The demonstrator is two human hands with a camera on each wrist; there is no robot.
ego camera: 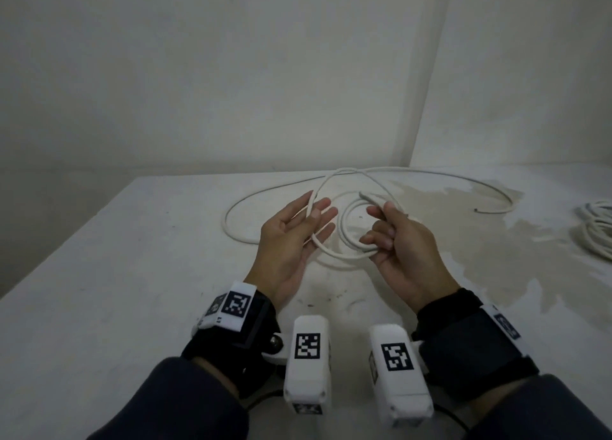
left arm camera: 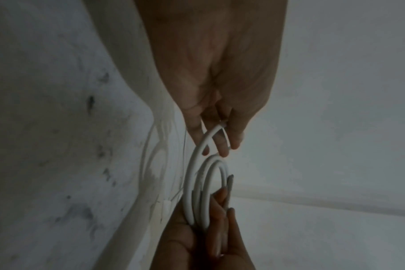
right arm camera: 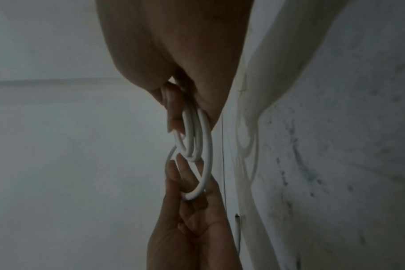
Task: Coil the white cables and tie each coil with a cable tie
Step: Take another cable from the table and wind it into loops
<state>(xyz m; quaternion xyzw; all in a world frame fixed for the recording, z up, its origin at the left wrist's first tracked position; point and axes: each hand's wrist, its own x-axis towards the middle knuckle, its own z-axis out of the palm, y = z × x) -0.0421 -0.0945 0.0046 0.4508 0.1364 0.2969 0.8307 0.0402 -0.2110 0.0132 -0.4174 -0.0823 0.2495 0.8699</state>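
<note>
right hand (ego camera: 395,241) pinches the springy white cable (ego camera: 344,237) coil at its crossing, left hand (ego camera: 291,234) open-fingered guiding the next loop; likely light, stiffish.

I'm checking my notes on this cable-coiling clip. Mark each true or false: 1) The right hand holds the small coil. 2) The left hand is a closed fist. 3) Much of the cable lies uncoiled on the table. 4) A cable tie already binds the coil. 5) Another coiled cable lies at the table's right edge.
1) True: the right hand grips the coil.
2) False: the left hand has straight fingers guiding the cable.
3) True, on the table.
4) False: no tie shows.
5) True: second coil.
</note>
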